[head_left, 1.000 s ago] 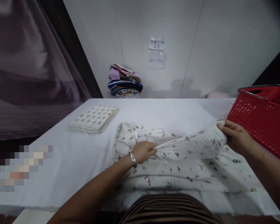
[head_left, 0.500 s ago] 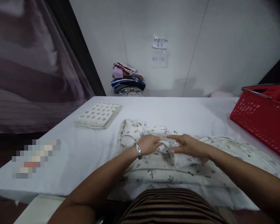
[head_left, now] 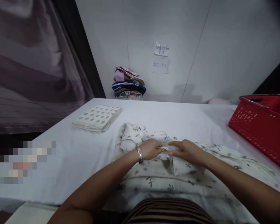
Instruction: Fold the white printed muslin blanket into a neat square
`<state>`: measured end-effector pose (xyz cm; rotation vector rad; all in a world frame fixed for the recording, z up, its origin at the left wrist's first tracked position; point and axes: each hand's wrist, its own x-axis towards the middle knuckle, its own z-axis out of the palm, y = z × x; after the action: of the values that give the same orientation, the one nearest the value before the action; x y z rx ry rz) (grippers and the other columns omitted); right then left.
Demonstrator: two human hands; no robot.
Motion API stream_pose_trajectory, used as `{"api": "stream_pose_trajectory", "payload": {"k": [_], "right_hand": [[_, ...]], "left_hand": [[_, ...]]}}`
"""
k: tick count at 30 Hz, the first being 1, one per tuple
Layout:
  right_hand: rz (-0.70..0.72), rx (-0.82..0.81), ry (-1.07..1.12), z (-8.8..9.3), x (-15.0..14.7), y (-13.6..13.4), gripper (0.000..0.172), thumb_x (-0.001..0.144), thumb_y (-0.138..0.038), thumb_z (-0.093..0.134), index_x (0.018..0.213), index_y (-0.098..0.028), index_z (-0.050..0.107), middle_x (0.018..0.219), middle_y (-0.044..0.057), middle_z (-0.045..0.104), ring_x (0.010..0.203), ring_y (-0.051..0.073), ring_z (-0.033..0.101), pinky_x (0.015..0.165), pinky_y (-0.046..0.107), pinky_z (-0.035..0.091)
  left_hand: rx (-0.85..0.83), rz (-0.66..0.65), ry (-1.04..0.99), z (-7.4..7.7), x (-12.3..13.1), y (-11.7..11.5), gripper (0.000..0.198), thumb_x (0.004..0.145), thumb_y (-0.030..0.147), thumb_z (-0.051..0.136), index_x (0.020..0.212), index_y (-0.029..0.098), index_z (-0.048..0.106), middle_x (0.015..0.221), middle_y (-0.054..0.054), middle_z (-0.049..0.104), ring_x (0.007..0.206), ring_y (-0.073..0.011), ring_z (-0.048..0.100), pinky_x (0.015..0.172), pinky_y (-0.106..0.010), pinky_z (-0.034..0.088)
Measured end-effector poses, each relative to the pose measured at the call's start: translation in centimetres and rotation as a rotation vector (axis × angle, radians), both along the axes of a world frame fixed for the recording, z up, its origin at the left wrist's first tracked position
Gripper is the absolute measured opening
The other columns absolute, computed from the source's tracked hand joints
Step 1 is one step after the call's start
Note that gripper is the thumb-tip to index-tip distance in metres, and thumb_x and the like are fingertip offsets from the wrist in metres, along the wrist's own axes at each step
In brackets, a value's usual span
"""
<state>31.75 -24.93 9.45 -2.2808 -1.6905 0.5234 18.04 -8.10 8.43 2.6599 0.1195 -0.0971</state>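
Note:
A white printed muslin cloth (head_left: 196, 183) lies spread and rumpled across the near part of the table (head_left: 79, 152). My left hand (head_left: 151, 148), with a silver bracelet on the wrist, pinches a folded edge of this cloth near its middle. My right hand (head_left: 188, 151) meets it from the right, fingers closed over the same folded edge and pressing it down. The two hands touch at the fold.
A folded printed cloth (head_left: 98, 117) lies at the table's left. A red plastic basket (head_left: 263, 124) stands at the right edge. A stack of folded clothes (head_left: 129, 87) sits by the wall, under two paper notes (head_left: 161, 57). A purple curtain (head_left: 25, 68) hangs on the left.
A second ago my right hand held the cloth's edge lifted far to the right by the basket. It has carried that edge left to my left hand and laid it down.

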Motion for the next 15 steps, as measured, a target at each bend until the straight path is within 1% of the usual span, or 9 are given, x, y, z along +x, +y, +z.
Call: {"api": "stream_pose_trajectory", "payload": {"k": [2,3,4,6,7,9,10,13,15], "right_hand": [[-0.005,-0.017,-0.056,-0.6,-1.6,1.0,0.059,0.078,-0.059,0.051,0.122,-0.020,0.056,0.089,0.010,0.069,0.080,0.025,0.063,0.066,0.030,0.043],[-0.006,-0.028,-0.085,-0.8,-2.1,1.4,0.055,0.078,-0.056,0.052,0.118,-0.019,0.058,0.085,0.010,0.069,0.077,0.025,0.062,0.063,0.029,0.041],[0.001,-0.041,-0.100,-0.9,-2.3,1.6,0.047,0.080,-0.052,0.051,0.112,-0.019,0.062,0.081,0.009,0.069,0.075,0.024,0.062,0.061,0.028,0.040],[0.040,-0.071,-0.063,-0.8,-2.2,1.6,0.033,0.084,-0.041,0.046,0.098,-0.020,0.067,0.075,0.007,0.068,0.069,0.020,0.061,0.059,0.026,0.038],[0.067,-0.081,-0.023,-0.6,-1.9,1.4,0.030,0.085,-0.037,0.044,0.094,-0.021,0.068,0.073,0.005,0.067,0.066,0.019,0.060,0.058,0.025,0.038],[0.088,-0.086,0.031,-0.1,-0.6,0.7,0.029,0.085,-0.033,0.042,0.093,-0.023,0.068,0.072,0.003,0.067,0.064,0.017,0.058,0.057,0.025,0.038],[0.066,-0.078,0.024,0.2,0.3,0.1,0.029,0.085,-0.033,0.042,0.095,-0.023,0.067,0.074,0.004,0.067,0.064,0.017,0.059,0.059,0.025,0.039],[-0.099,-0.019,-0.104,1.2,3.8,-2.5,0.033,0.085,-0.038,0.042,0.100,-0.023,0.066,0.083,0.007,0.069,0.072,0.022,0.061,0.066,0.031,0.042],[-0.239,0.029,-0.206,1.9,6.4,-4.8,0.035,0.084,-0.042,0.043,0.101,-0.023,0.066,0.084,0.008,0.069,0.075,0.025,0.062,0.069,0.035,0.042]], "left_hand": [[0.026,-0.006,-0.004,0.3,-0.1,-0.1,0.026,0.086,0.035,0.046,0.078,0.019,0.065,0.069,-0.001,0.063,0.065,-0.0141,0.055,0.056,-0.023,0.031],[0.034,-0.005,-0.006,0.4,-0.2,-0.1,0.026,0.086,0.035,0.046,0.079,0.020,0.065,0.069,-0.002,0.063,0.066,-0.0145,0.055,0.056,-0.023,0.032],[0.036,-0.004,-0.004,0.5,-0.3,-0.1,0.026,0.086,0.036,0.046,0.080,0.020,0.066,0.070,-0.002,0.064,0.066,-0.0148,0.056,0.056,-0.023,0.032],[0.017,-0.012,0.018,0.6,-0.7,0.1,0.024,0.085,0.036,0.048,0.083,0.021,0.067,0.069,-0.001,0.065,0.067,-0.0148,0.057,0.056,-0.023,0.033],[-0.001,-0.022,0.032,0.6,-0.8,0.3,0.023,0.085,0.036,0.049,0.085,0.022,0.068,0.069,-0.001,0.065,0.067,-0.0146,0.057,0.056,-0.022,0.034],[-0.033,-0.021,0.034,0.8,-1.3,0.9,0.023,0.083,0.038,0.052,0.091,0.024,0.068,0.073,0.000,0.067,0.070,-0.0151,0.059,0.058,-0.022,0.036],[-0.042,-0.005,0.014,0.9,-1.6,1.4,0.025,0.082,0.040,0.054,0.096,0.024,0.068,0.079,-0.001,0.069,0.074,-0.0160,0.061,0.061,-0.023,0.038],[-0.042,0.085,-0.079,1.8,-3.3,3.9,0.041,0.079,0.049,0.058,0.110,0.023,0.063,0.102,-0.003,0.068,0.091,-0.0188,0.061,0.074,-0.025,0.042],[-0.006,0.165,-0.130,2.6,-5.0,6.2,0.045,0.077,0.051,0.058,0.113,0.023,0.061,0.110,-0.003,0.065,0.096,-0.0190,0.060,0.081,-0.026,0.042]]}}
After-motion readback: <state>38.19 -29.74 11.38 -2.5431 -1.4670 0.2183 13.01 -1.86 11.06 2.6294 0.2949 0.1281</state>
